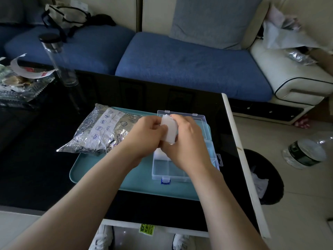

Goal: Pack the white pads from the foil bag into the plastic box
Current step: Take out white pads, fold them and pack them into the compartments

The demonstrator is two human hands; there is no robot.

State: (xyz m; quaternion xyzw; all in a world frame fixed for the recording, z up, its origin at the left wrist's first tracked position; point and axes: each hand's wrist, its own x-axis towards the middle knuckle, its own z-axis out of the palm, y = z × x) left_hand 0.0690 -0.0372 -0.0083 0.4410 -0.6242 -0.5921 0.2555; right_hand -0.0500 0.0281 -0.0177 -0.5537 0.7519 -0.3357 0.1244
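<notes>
Both hands, left hand (146, 131) and right hand (183, 139), pinch the white rectangular pad (169, 129); I'd square it up, then drop it flat into the clear plastic compartment box (168, 170).

Teal tray (86, 170) on blk table (36, 168), clear bottle (61, 65) back-left.

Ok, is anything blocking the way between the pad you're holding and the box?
Nothing visible does. The left hand and right hand hold the pad directly over the box; its lid is folded back and the near compartments look empty.
</notes>
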